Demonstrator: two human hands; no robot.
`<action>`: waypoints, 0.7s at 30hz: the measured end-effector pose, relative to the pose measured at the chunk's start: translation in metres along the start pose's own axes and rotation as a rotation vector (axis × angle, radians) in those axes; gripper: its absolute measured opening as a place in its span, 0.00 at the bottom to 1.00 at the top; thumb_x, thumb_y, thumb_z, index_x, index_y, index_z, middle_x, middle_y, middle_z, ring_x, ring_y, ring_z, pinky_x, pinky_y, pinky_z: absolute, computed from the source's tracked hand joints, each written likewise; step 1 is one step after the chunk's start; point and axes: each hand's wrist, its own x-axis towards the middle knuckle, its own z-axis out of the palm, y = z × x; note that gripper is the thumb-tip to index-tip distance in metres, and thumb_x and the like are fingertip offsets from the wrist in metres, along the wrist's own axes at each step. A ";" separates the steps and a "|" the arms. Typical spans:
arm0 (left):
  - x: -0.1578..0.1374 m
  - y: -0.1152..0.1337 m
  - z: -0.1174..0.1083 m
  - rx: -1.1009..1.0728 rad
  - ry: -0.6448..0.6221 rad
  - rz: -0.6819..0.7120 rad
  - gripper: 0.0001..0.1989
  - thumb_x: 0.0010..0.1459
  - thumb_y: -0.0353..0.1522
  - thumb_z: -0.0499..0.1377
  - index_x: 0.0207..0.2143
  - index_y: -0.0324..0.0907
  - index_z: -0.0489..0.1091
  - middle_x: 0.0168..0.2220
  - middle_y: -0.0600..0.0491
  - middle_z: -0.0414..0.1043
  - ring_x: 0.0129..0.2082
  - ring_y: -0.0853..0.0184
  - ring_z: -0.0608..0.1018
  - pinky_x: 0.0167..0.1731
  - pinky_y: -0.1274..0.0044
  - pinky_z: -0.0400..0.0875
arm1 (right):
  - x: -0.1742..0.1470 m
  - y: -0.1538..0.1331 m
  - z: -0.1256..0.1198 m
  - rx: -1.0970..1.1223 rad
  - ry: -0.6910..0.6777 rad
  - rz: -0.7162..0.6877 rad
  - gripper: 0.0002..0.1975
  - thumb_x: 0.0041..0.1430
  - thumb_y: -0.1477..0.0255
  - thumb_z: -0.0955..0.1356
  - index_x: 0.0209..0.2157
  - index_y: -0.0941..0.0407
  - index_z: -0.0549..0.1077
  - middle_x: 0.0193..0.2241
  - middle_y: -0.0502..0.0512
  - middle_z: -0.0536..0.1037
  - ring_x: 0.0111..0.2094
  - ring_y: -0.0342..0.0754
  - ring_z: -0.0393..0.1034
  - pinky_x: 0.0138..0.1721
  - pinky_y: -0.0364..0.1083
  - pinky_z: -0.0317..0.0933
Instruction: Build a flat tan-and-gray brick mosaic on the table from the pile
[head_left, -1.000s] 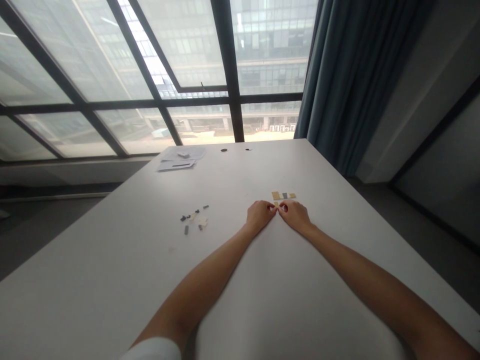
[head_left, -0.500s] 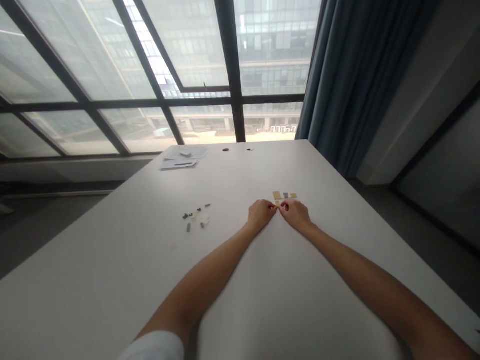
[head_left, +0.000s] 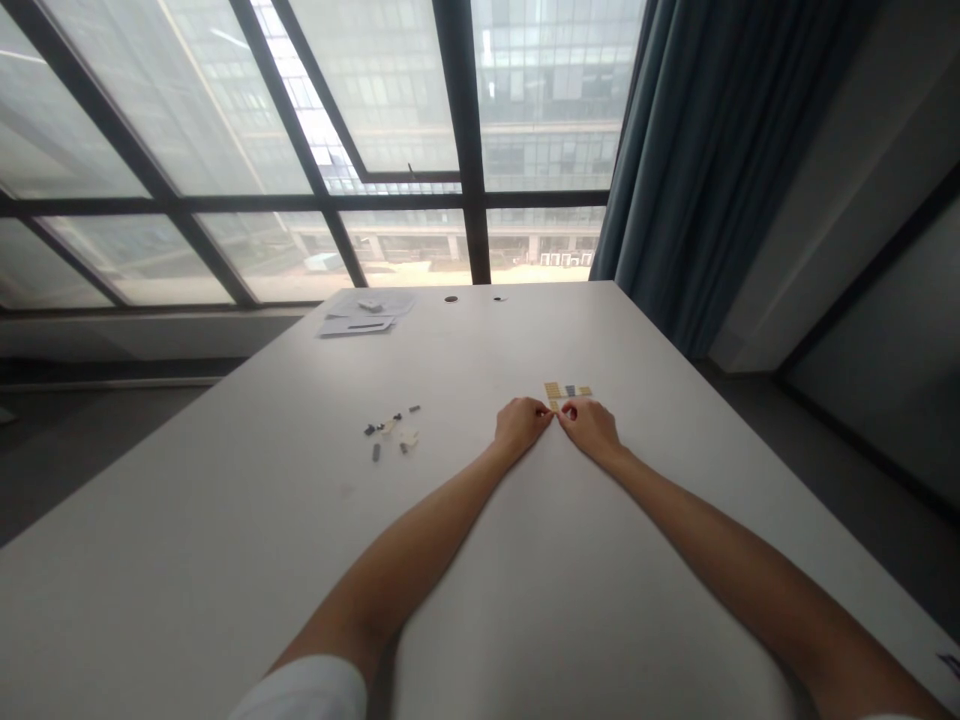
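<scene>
On the white table, my left hand [head_left: 522,424] and my right hand [head_left: 589,424] meet at their fingertips. Both are closed in a pinch around a small yellow piece [head_left: 554,406], which looks like a building brick; the fingers partly cover it. Just beyond them lies a row of small flat bricks: a yellow studded one [head_left: 552,389], a grey one [head_left: 571,391] and another yellow one [head_left: 585,391]. Left of my hands is a loose scatter of several small pieces, among them a dark grey brick [head_left: 376,453] and cream pieces [head_left: 409,438].
Papers [head_left: 352,327] with small objects on them lie at the table's far left corner. Two small round holes [head_left: 451,299] are near the far edge. Windows stand behind the table [head_left: 225,520], and a blue curtain [head_left: 675,200] hangs at the right.
The view has shifted very slightly. Both hands stay pinched at the same spot, and the bricks lie as before.
</scene>
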 end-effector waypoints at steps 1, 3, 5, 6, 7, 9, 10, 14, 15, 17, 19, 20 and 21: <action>0.000 0.000 0.000 -0.001 0.000 -0.001 0.15 0.61 0.42 0.58 0.44 0.50 0.81 0.43 0.48 0.82 0.44 0.61 0.80 0.43 0.76 0.69 | 0.000 0.000 0.000 -0.004 0.001 0.005 0.12 0.63 0.62 0.66 0.36 0.53 0.80 0.36 0.54 0.81 0.35 0.47 0.73 0.33 0.42 0.57; 0.000 0.000 0.000 0.001 0.007 0.010 0.14 0.62 0.42 0.58 0.43 0.50 0.81 0.42 0.48 0.82 0.43 0.61 0.80 0.42 0.76 0.70 | 0.000 0.000 0.000 -0.011 0.005 0.010 0.12 0.63 0.62 0.66 0.36 0.53 0.80 0.35 0.54 0.81 0.35 0.47 0.73 0.33 0.42 0.57; 0.001 -0.001 0.002 0.005 0.021 0.027 0.14 0.62 0.41 0.58 0.42 0.50 0.82 0.41 0.48 0.82 0.42 0.61 0.80 0.41 0.76 0.70 | -0.001 0.000 0.000 -0.015 0.010 0.006 0.12 0.63 0.63 0.66 0.36 0.53 0.80 0.35 0.54 0.81 0.35 0.47 0.73 0.33 0.42 0.56; 0.001 -0.002 0.002 0.005 0.027 0.036 0.14 0.62 0.41 0.58 0.42 0.50 0.82 0.40 0.48 0.82 0.42 0.61 0.80 0.41 0.76 0.70 | -0.001 0.000 0.000 -0.016 0.011 0.004 0.12 0.63 0.63 0.66 0.35 0.53 0.80 0.35 0.54 0.81 0.35 0.47 0.73 0.33 0.42 0.56; 0.001 -0.003 0.003 0.005 0.032 0.042 0.14 0.61 0.41 0.58 0.42 0.50 0.82 0.40 0.48 0.82 0.42 0.61 0.80 0.40 0.76 0.70 | -0.001 0.000 0.000 -0.017 0.011 0.001 0.12 0.63 0.63 0.66 0.35 0.53 0.80 0.35 0.54 0.81 0.35 0.47 0.73 0.33 0.42 0.56; 0.002 -0.004 0.004 0.004 0.039 0.049 0.14 0.61 0.41 0.58 0.42 0.50 0.82 0.40 0.48 0.82 0.41 0.61 0.80 0.40 0.76 0.70 | -0.001 0.000 0.000 -0.015 0.011 -0.004 0.12 0.63 0.63 0.66 0.35 0.53 0.80 0.35 0.55 0.81 0.34 0.47 0.73 0.33 0.42 0.56; 0.002 -0.004 0.004 0.004 0.041 0.049 0.14 0.61 0.41 0.58 0.42 0.50 0.82 0.40 0.48 0.82 0.41 0.61 0.80 0.40 0.76 0.70 | -0.001 0.000 0.000 -0.014 0.010 -0.005 0.12 0.63 0.63 0.66 0.35 0.53 0.80 0.35 0.55 0.81 0.34 0.47 0.73 0.33 0.42 0.56; 0.003 -0.004 0.006 0.011 0.045 0.039 0.14 0.61 0.41 0.58 0.42 0.50 0.82 0.41 0.48 0.82 0.42 0.61 0.80 0.42 0.75 0.70 | -0.001 -0.001 0.000 -0.012 0.015 -0.003 0.12 0.63 0.63 0.66 0.35 0.53 0.80 0.35 0.54 0.82 0.35 0.47 0.74 0.33 0.41 0.57; 0.003 -0.004 0.006 0.013 0.045 0.036 0.14 0.61 0.41 0.58 0.43 0.50 0.81 0.41 0.48 0.82 0.43 0.61 0.80 0.42 0.75 0.70 | -0.001 -0.001 0.000 -0.015 0.014 0.001 0.12 0.63 0.63 0.66 0.35 0.53 0.80 0.35 0.54 0.82 0.35 0.47 0.74 0.33 0.42 0.57; 0.003 -0.004 0.006 0.017 0.044 0.035 0.14 0.62 0.41 0.58 0.43 0.50 0.81 0.41 0.48 0.82 0.43 0.61 0.80 0.43 0.75 0.70 | 0.000 -0.001 0.000 -0.019 0.016 0.010 0.12 0.63 0.62 0.66 0.35 0.53 0.80 0.35 0.55 0.82 0.35 0.47 0.74 0.34 0.42 0.58; 0.003 -0.004 0.005 0.017 0.039 0.037 0.14 0.62 0.42 0.58 0.43 0.50 0.81 0.41 0.48 0.82 0.43 0.61 0.80 0.42 0.75 0.70 | 0.000 -0.001 0.000 -0.019 0.015 0.016 0.13 0.63 0.62 0.66 0.35 0.53 0.80 0.35 0.55 0.82 0.35 0.48 0.74 0.34 0.42 0.58; 0.003 -0.004 0.005 0.016 0.036 0.035 0.14 0.62 0.42 0.58 0.43 0.50 0.81 0.42 0.48 0.82 0.43 0.61 0.80 0.42 0.75 0.70 | 0.000 -0.001 0.000 -0.018 0.013 0.019 0.13 0.63 0.62 0.66 0.35 0.53 0.80 0.35 0.55 0.82 0.35 0.48 0.74 0.34 0.42 0.58; 0.003 -0.003 0.004 0.015 0.034 0.031 0.14 0.62 0.42 0.58 0.43 0.50 0.81 0.42 0.48 0.82 0.43 0.61 0.80 0.42 0.76 0.70 | 0.000 -0.001 0.000 -0.016 0.011 0.019 0.12 0.63 0.62 0.66 0.35 0.53 0.80 0.35 0.55 0.82 0.35 0.48 0.74 0.35 0.42 0.58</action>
